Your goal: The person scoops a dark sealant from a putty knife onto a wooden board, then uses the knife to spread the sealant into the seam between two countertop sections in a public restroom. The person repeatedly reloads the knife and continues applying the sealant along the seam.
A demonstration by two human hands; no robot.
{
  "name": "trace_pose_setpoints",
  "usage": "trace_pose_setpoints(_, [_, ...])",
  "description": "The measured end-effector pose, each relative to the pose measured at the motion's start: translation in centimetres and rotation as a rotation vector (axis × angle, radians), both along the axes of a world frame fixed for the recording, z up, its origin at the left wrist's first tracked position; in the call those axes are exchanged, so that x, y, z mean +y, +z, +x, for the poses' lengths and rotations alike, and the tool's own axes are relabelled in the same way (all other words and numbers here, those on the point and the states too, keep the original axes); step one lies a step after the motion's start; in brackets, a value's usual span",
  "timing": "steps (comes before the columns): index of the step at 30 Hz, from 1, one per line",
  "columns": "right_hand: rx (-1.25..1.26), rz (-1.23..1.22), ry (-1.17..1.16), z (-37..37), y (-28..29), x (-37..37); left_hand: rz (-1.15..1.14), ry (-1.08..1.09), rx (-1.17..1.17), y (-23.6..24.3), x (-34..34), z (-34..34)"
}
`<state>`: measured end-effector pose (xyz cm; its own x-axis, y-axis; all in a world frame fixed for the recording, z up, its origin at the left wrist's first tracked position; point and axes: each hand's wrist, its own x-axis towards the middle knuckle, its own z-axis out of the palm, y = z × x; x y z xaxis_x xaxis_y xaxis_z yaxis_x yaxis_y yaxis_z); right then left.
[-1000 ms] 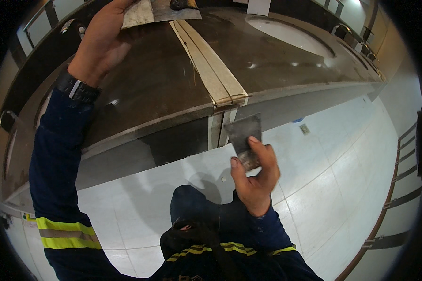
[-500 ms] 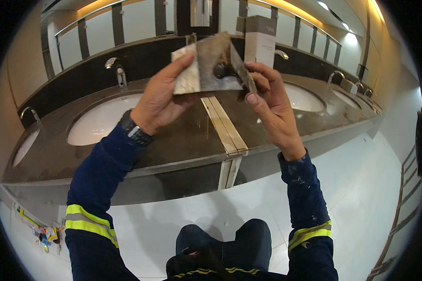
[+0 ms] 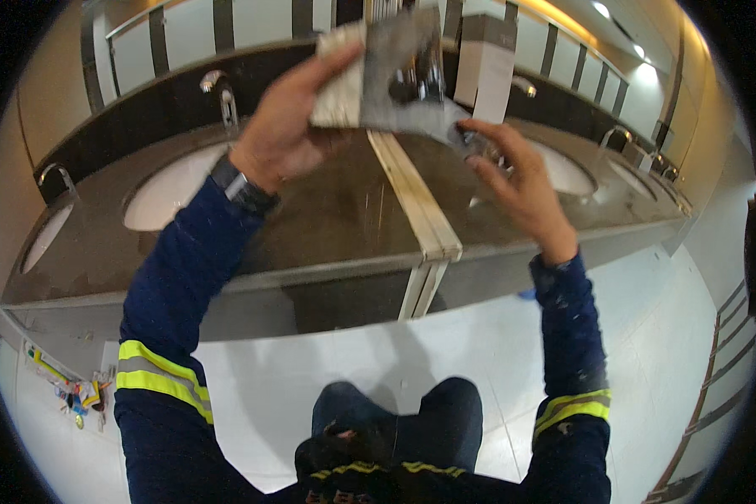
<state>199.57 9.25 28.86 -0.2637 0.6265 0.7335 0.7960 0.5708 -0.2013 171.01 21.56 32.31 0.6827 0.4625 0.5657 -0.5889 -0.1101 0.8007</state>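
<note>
My left hand (image 3: 290, 118) is closed on the left side of a flat squarish slab (image 3: 386, 105), raised above the counter. The slab has a rough cream strip along its left and a smooth grey face with a dark glossy blob. At its lower right corner my right hand (image 3: 521, 181) pinches a thin grey flat piece (image 3: 454, 126), blurred by motion; whether it is a scraper blade I cannot tell. Below the slab, two pale strips (image 3: 416, 197) run side by side across the dark counter (image 3: 311, 227) and down its front.
White oval basins (image 3: 172, 193) are set in the counter at both sides, with chrome taps (image 3: 227, 101) behind them. A tall white and grey box (image 3: 485, 71) stands at the back. Colourful small items (image 3: 80, 395) lie on the floor at lower left.
The slab and my left hand have gone up and slightly right in view. My right hand has moved right and down, and the thin piece has swung from steep to slanting outward.
</note>
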Motion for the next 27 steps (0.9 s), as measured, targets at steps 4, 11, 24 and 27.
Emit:
trace_pose_setpoints(4, [-0.074, -0.062, -0.024, -0.9, 0.3, -2.5, 0.033, 0.015, -0.065, 0.0, 3.0, -1.3])
trace_pose_setpoints(11, [-0.625, -0.121, -0.178, -2.1, 2.3, -0.4, -0.107, 0.093, -0.031, -1.1, 3.6, 0.7])
trace_pose_setpoints(24, [-0.648, -0.104, -0.281, -1.7, 1.6, 11.6, -0.095, 0.257, 0.002, -1.5, 4.4, 0.3])
trace_pose_setpoints(27, [-0.593, -0.203, -0.241, -2.5, 2.0, 13.4, -0.083, 0.289, 0.013, -1.5, 4.3, 0.0])
